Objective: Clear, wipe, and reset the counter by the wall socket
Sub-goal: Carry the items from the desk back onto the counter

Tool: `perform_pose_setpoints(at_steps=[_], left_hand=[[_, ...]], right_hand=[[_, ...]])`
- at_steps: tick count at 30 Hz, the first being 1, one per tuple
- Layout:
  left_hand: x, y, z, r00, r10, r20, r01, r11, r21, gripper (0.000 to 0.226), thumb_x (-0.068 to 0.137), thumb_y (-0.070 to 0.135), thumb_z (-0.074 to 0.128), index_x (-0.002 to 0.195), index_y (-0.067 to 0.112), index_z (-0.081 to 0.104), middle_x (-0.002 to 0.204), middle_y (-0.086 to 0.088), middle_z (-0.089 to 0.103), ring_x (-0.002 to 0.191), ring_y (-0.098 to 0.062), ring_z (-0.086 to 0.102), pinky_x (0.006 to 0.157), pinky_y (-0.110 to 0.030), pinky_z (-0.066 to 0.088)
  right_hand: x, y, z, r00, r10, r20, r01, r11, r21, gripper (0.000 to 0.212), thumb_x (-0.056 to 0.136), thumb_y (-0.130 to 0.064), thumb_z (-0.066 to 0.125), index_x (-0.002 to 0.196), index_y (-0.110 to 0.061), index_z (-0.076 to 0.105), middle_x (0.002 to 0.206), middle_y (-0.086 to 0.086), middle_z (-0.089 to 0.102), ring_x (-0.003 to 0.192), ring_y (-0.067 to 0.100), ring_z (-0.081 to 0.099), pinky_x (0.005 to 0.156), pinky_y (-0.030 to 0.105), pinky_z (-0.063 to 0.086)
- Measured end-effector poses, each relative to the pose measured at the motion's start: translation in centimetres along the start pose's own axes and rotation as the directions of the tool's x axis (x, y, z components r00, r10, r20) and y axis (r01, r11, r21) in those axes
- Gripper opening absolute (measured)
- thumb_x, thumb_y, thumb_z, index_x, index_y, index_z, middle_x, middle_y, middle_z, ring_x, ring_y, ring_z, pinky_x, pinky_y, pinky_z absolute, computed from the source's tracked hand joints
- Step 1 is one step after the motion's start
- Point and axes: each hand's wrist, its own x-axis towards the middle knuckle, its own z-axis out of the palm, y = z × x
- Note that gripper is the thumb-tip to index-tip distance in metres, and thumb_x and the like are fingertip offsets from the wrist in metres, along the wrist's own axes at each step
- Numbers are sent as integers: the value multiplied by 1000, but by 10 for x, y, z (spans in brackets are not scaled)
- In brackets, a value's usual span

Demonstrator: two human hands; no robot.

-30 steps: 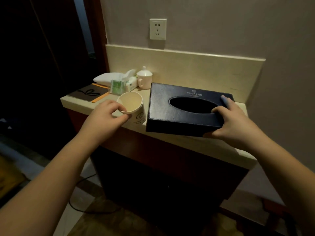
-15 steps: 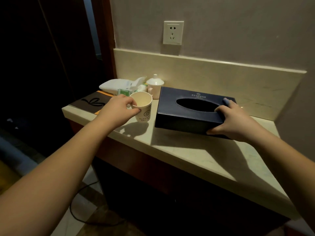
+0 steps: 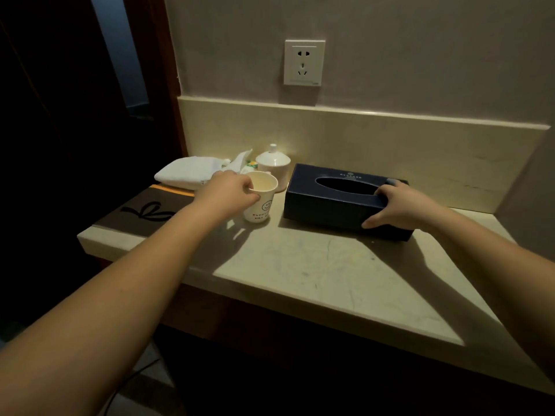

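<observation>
Evidently this is the reset step, judging by how both things are being set in place on the desk [image 3: 315, 271] below the wall socket [image 3: 304, 63]: the left hand [image 3: 223, 195] pinches the rim of the paper cup [image 3: 260, 197], which stands just left of the dark tissue box [image 3: 339, 199], and the right hand [image 3: 401, 207] grips that box's right end, fingers [image 3: 390, 187] curled over its top edge and thumb on the front face. Next, I judge, both hands must let go cleanly without tipping the light cup.
</observation>
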Motion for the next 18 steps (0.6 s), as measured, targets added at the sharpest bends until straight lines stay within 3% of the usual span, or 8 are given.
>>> perform_pose_setpoints(at_steps=[7,13,18], left_hand=[[25,-12,7,997,68,31,-70,996,56,38,94,44,52,122,20,63,123,-9,53,117,-26,43,94,-44,46],[38,-22,11,995,99,-2,-98,992,75,37,94,44,53,122,20,60,127,-6,50,121,-23,39,93,-42,44],[46,-26,14,994,112,-5,-112,991,72,36,94,42,53,122,20,60,127,-6,52,120,-22,40,90,-40,44]], right_hand=[[30,-12,7,998,58,34,-56,997,-59,76,72,-50,76,133,-14,47,154,10,24,132,28,38,97,35,40],[49,-18,8,996,73,52,-70,996,-60,73,68,-55,77,125,-18,50,142,8,39,112,24,48,81,30,39],[60,-18,10,997,73,39,-70,994,-83,70,68,-55,76,121,-17,51,133,7,43,99,19,45,77,30,38]])
